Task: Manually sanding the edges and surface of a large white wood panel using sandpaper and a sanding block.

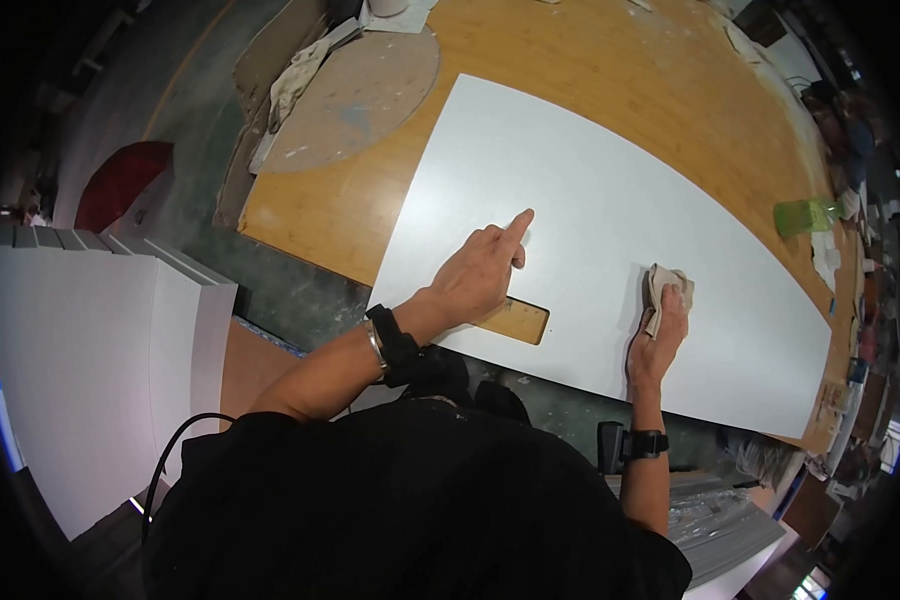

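The half-uncurled left hand [478, 270] points over a white panel [595, 230]; the right hand [662, 340] clutches cloth [657, 285].

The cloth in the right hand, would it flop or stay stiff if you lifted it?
The cloth would probably flop, since it bunches into soft folds in the right hand. It's likely light, as it looks small and thin.

Got 1 L hand [478, 275], 1 R hand [661, 338], 1 cloth [668, 277], 1 white panel [605, 215] on the surface [660, 65] w/ 1 rect cutout [526, 323]. Plus 2 black wrist straps [398, 342].
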### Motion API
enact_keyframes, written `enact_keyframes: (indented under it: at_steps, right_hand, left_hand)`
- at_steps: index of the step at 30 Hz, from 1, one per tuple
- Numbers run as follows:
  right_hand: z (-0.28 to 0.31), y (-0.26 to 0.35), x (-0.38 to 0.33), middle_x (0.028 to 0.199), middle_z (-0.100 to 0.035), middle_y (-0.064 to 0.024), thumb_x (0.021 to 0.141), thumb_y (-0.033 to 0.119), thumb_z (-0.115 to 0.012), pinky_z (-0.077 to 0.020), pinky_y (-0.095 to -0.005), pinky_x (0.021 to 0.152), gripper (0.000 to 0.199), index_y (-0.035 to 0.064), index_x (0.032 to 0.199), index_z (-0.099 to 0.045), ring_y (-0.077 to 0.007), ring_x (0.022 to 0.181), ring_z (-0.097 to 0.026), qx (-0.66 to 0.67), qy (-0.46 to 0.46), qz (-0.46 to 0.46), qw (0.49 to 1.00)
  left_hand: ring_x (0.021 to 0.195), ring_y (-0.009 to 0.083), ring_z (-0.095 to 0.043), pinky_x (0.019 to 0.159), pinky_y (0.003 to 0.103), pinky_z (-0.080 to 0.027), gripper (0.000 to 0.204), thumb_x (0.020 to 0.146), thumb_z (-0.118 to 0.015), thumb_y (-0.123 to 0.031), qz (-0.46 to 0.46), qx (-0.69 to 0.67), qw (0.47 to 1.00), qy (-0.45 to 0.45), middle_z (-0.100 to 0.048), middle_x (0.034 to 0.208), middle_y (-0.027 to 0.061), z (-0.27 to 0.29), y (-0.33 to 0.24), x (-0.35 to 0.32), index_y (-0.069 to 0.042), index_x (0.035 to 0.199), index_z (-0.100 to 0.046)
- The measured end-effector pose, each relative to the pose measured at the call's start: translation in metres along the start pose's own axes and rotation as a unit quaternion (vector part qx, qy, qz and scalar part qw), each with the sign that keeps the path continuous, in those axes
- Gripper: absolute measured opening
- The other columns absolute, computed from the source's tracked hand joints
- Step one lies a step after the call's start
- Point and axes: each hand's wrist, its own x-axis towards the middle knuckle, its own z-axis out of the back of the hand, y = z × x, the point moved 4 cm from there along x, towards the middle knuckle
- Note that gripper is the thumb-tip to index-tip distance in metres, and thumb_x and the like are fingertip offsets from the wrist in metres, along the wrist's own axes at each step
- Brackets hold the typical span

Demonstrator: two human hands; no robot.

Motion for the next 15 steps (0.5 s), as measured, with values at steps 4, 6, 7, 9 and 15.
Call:
enact_keyframes:
  at_steps: [4,6,7,9,15]
  right_hand:
    - [0.005,0.01,0.005,0.136,-0.04,-0.0189,0.084,0.01,-0.053,-0.0241,-0.0451,0.105,0.05,0.0108,0.133,-0.044,-0.0353,0.125,-0.036,-0.037,0.008,-0.013,0.999]
    - [-0.002,0.012,0.002,0.139,-0.036,-0.0186,0.084,0.017,-0.056,-0.0243,-0.0478,0.104,0.051,0.0149,0.133,-0.044,-0.0356,0.127,-0.034,-0.076,0.028,-0.01,0.997]
    - [-0.007,0.035,-0.003,0.139,-0.035,-0.0183,0.084,0.019,-0.057,-0.0242,-0.0489,0.104,0.051,0.0155,0.133,-0.044,-0.0356,0.127,-0.033,-0.049,0.069,0.034,0.996]
    - [-0.008,0.094,-0.029,0.14,-0.035,-0.0171,0.083,0.021,-0.058,-0.0247,-0.051,0.103,0.051,0.0179,0.133,-0.045,-0.0352,0.128,-0.033,0.048,0.123,0.132,0.982]
    - [0.031,0.021,-0.09,0.141,-0.033,-0.0206,0.08,0.017,-0.061,-0.0239,-0.0522,0.105,0.056,0.0115,0.134,-0.043,-0.0365,0.13,-0.033,-0.071,0.16,0.067,0.982]
  left_hand:
    - [0.093,0.0286,-0.052,0.087,0.037,-0.043,0.06,0.079,-0.046,0.006,-0.087,0.03,0.993,-0.078,-0.061,0.1,0.0089,-0.002,-0.007,0.002,0.005,0.136,-0.025]
    - [0.094,0.0294,-0.052,0.086,0.037,-0.043,0.059,0.079,-0.046,0.008,-0.049,0.05,0.997,-0.042,-0.06,0.101,0.0092,-0.005,-0.01,0.007,0.005,0.135,-0.026]
    - [0.094,0.0296,-0.052,0.086,0.037,-0.043,0.058,0.079,-0.046,0.009,-0.055,0.034,0.996,-0.053,-0.06,0.102,0.0096,-0.002,-0.008,0.006,0.004,0.134,-0.028]
    - [0.094,0.0293,-0.052,0.085,0.037,-0.043,0.057,0.079,-0.044,0.01,-0.073,0.021,0.994,-0.081,-0.06,0.102,0.01,0.001,0.002,0.005,0.001,0.134,-0.031]
    - [0.096,0.0275,-0.052,0.085,0.035,-0.043,0.058,0.079,-0.042,0.012,-0.034,0.028,0.995,-0.086,-0.06,0.109,0.0109,0.007,0.004,0.006,-0.003,0.134,-0.034]
